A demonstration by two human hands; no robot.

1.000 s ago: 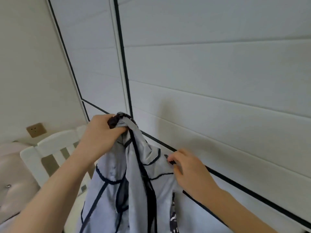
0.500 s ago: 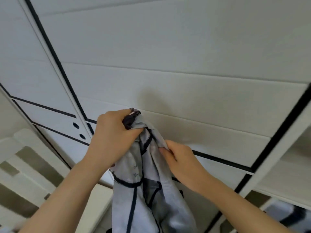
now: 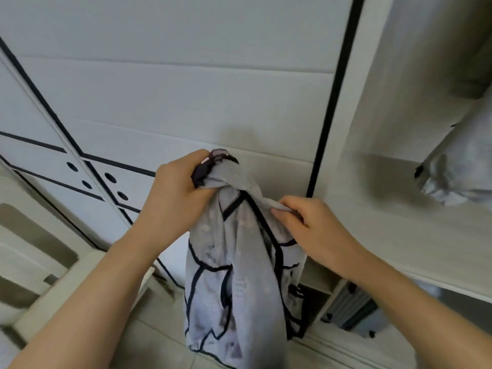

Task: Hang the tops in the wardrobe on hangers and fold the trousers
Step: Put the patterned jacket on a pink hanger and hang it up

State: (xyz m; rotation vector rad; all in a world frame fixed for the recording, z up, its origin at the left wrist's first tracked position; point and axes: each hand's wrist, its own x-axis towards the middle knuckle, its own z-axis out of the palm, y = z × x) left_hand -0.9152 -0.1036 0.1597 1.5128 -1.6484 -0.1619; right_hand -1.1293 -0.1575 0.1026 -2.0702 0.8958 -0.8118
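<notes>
Wardrobe door (image 3: 186, 89), white with black lines, is filling the view and standing closed. The open wardrobe section (image 3: 394, 161) is lying past the door's right edge, with a pale grey garment (image 3: 450, 179) hanging inside near its top right.

Grey top with dark piping (image 3: 239, 275) is hanging free in front of the door, resting on nothing. Its long axis is running straight down from the bunched neck.

Left hand (image 3: 175, 193) is gripping that bunched neck in a closed fist and carrying the weight. Right hand (image 3: 314, 227) is pinching a fold of the top's upper right edge, thumb over fingers, just below and right of the left fist.

Dark piece (image 3: 213, 163) is sticking out above the left fist. Cannot tell whether it is a hanger hook or cloth.

Judgement: the top is not yet hung. The open section is lying to the right of both hands, the right hand being nearer. The neck end should be leading rightwards and upwards, the body trailing below.
</notes>
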